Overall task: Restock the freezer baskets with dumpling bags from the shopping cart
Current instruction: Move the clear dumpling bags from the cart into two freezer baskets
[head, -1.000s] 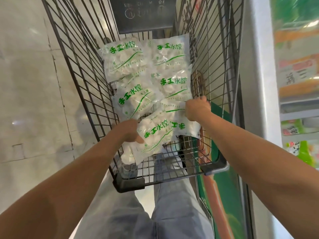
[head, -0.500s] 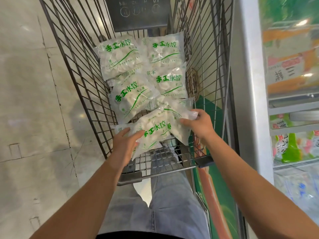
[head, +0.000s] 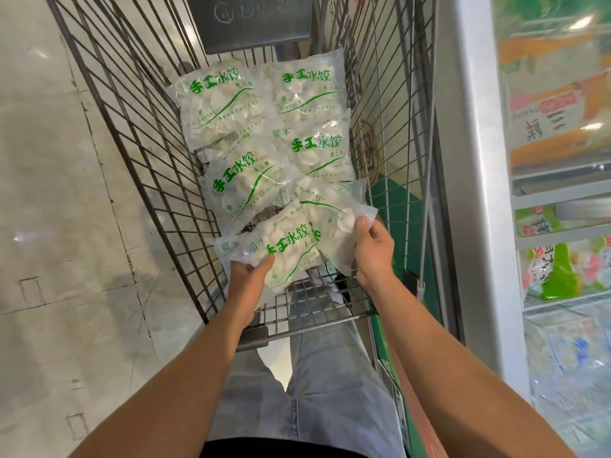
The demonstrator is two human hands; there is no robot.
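Clearly the restocking is at an early stage, as far as I can judge. I look down into a wire cart (head: 139, 133) with both forearms reaching forward. My left hand (head: 248, 271) grips the near-left end of a clear bag (head: 284, 249) of dumplings printed in green, thumb on top and fingers curled under it. My right hand (head: 372, 247) pinches the right edge of what looks like a second bag (head: 330, 213) tucked against the first; I cannot tell for sure where one ends and the other begins. Both sit at the near end of the cart, raised a little above its wire floor.

Four more bags lie flat beyond them: one far left (head: 218, 104), one far right (head: 305, 94), one middle right (head: 319, 150) and one middle left (head: 246, 183), overlapping each other.

To my right stands the freezer (head: 476, 160), its white frame just beside the cart. Behind its glass I see blurred colourful packs, but no baskets clearly.

So nothing I hold has reached the freezer yet. What is left, by my reckoning: lift these clear of the cart, turn right, place them, then return for the other four.
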